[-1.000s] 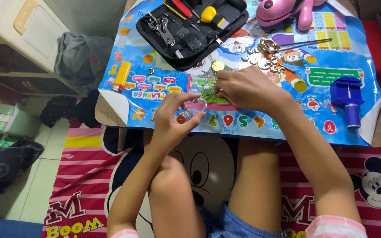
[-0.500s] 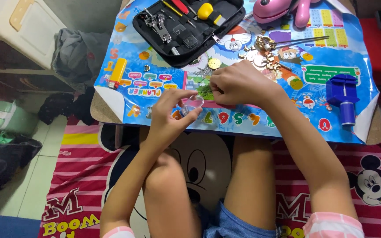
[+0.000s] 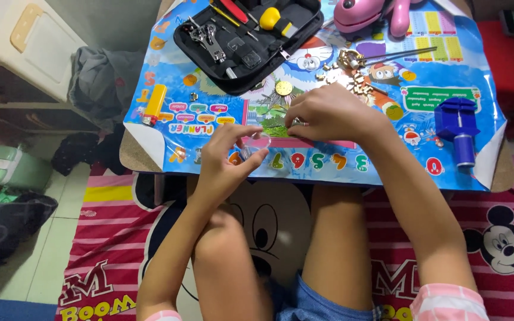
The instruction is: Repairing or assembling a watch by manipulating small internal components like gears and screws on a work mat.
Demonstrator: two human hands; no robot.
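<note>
My left hand (image 3: 227,159) pinches a small clear round disc (image 3: 256,141) between thumb and fingers at the near edge of the low table (image 3: 131,156). My right hand (image 3: 328,113) is curled, fingertips down on the colourful plastic sheet (image 3: 388,160), closed over a small part I cannot make out. Just beyond it lie a round brass-coloured part (image 3: 283,88) and a scatter of small metal pieces (image 3: 352,74) beside thin tweezers (image 3: 403,55).
An open black tool case (image 3: 245,35) with pliers and a yellow-handled tool sits at the far left. A yellow lighter (image 3: 153,102) lies left, a blue press tool (image 3: 458,126) right, a pink toy (image 3: 364,15) at the back. My legs rest on a striped cartoon mat.
The view has shifted slightly. My left hand has lifted a little nearer the right hand with the clear disc; the right hand stays curled at the same spot.
</note>
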